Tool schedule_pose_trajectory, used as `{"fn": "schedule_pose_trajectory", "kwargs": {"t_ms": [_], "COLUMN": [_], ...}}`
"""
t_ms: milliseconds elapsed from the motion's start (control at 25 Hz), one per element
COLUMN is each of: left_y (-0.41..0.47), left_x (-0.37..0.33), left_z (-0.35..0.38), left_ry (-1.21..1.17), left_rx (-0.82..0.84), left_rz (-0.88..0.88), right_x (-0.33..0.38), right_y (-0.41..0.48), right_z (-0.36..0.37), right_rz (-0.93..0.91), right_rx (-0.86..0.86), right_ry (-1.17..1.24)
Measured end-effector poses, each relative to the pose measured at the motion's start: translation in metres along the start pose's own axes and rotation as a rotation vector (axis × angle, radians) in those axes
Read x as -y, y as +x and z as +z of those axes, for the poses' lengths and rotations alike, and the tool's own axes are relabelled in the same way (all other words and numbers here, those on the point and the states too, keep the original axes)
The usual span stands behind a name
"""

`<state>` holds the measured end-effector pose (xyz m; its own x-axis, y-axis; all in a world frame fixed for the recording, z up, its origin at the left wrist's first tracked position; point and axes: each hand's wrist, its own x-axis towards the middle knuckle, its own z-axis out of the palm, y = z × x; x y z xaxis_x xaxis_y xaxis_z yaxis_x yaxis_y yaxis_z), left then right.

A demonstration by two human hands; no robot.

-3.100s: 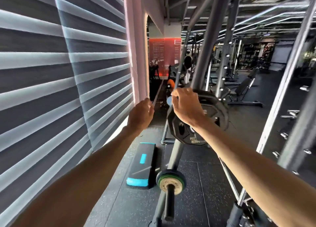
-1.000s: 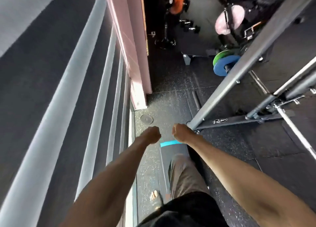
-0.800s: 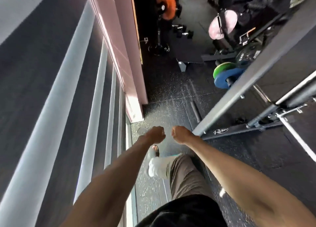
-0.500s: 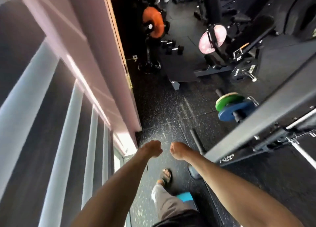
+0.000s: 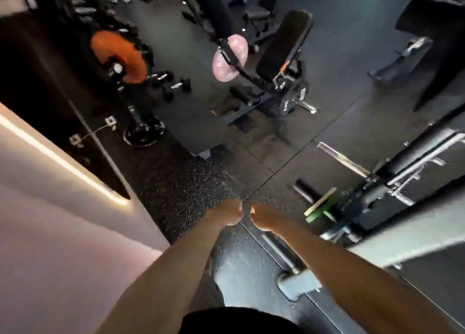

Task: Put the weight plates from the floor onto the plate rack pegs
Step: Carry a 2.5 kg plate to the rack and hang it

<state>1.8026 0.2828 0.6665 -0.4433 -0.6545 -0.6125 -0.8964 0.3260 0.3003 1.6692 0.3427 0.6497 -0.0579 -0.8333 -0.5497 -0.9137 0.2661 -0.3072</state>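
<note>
Both my arms reach forward over the speckled black rubber floor. My left hand (image 5: pixel 227 214) and my right hand (image 5: pixel 264 216) are closed fists, almost touching, with nothing in them. To the right of my right hand a green weight plate (image 5: pixel 320 208) sits on a bar sleeve by the base of the grey rack (image 5: pixel 377 200). Farther away an orange plate (image 5: pixel 118 57) hangs on a black stand, and a pink plate (image 5: pixel 230 59) sits on a machine by a bench. The picture is blurred.
A pale wall (image 5: pixel 63 233) with a lit strip fills the left. A thick grey rack upright (image 5: pixel 402 243) crosses the right, its foot (image 5: pixel 297 283) near my legs. Small dumbbells (image 5: pixel 173 84) lie beside the orange plate's stand. Benches and machines stand behind.
Three seconds ago my right hand held a black plate at the rack; now both fists are empty. Since then the view has swung down to the floor and moved forward past the wall's end.
</note>
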Motion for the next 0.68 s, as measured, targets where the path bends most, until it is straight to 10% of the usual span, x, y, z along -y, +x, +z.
{"fn": "schedule_pose_trajectory", "kwargs": {"t_ms": [680], "left_y": [0.291], "left_x": [-0.096], "left_z": [-0.172], "left_ry": [0.551], "left_rx": [0.295], "left_rz": [0.703], "right_x": [-0.026], "right_y": [0.148], "right_z": [-0.082], "right_rz": [0.77], "right_rx": [-0.267], "right_ry": [0.725]}}
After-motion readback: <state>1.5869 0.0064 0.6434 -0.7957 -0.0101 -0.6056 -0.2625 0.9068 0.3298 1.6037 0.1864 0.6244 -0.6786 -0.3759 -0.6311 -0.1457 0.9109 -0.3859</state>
